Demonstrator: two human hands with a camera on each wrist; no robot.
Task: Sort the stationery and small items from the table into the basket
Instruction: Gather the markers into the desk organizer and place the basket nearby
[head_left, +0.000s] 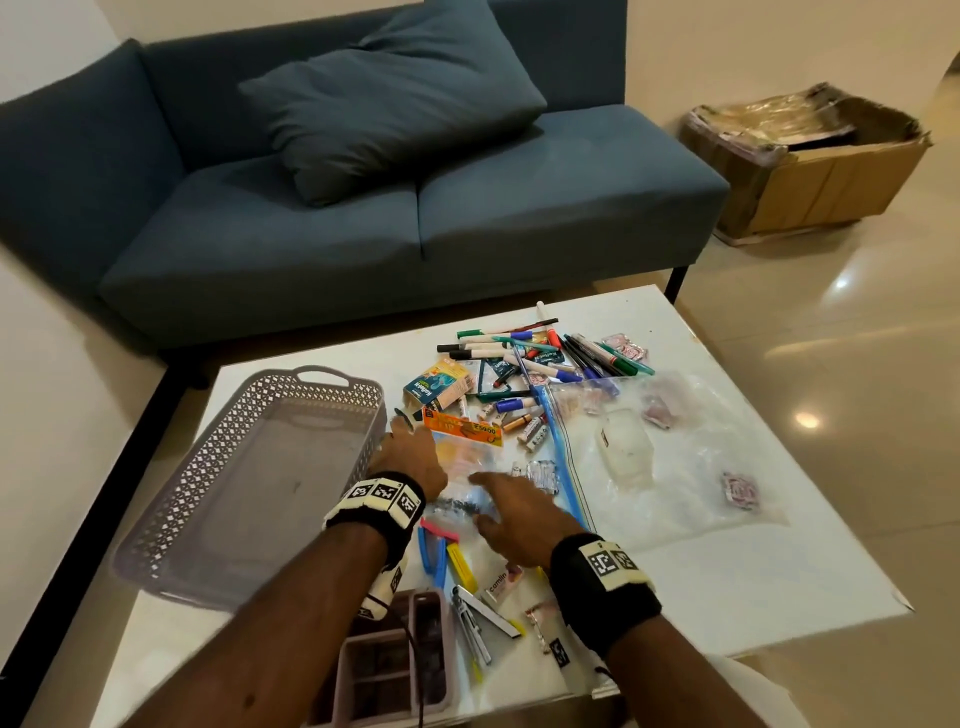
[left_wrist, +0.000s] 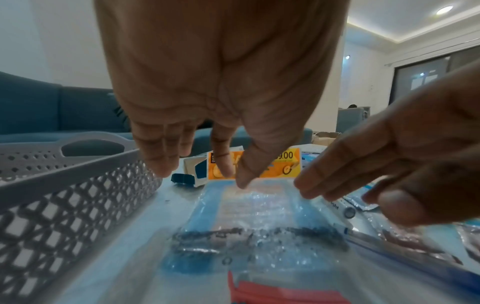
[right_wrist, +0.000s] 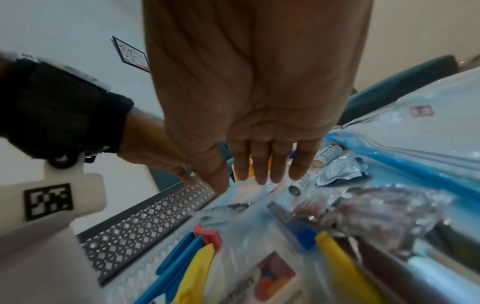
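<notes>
An empty grey lattice basket (head_left: 208, 467) (left_wrist: 64, 185) (right_wrist: 145, 222) stands on the left of the white table (head_left: 727, 571). Just right of it lies a small clear packet (head_left: 462, 467) (left_wrist: 254, 205) (right_wrist: 249, 197) with an orange header card (head_left: 462, 428) (left_wrist: 288, 164) and tiny dark pieces inside. My left hand (head_left: 408, 441) (left_wrist: 232, 174) hangs over the packet's far end, fingers straight, thumb tip touching the plastic. My right hand (head_left: 493, 504) (right_wrist: 244, 183) reaches over the packet from the right with straight fingers and holds nothing. A pile of markers and pens (head_left: 524, 358) lies beyond.
A large clear zip bag (head_left: 649, 467) with a blue strip lies on the right. Coloured clips (head_left: 441, 551) (right_wrist: 187, 257), a metal stapler (head_left: 478, 618) and a pink compartment box (head_left: 395, 670) sit near the front edge. A blue sofa (head_left: 363, 208) and a cardboard box (head_left: 810, 161) stand behind.
</notes>
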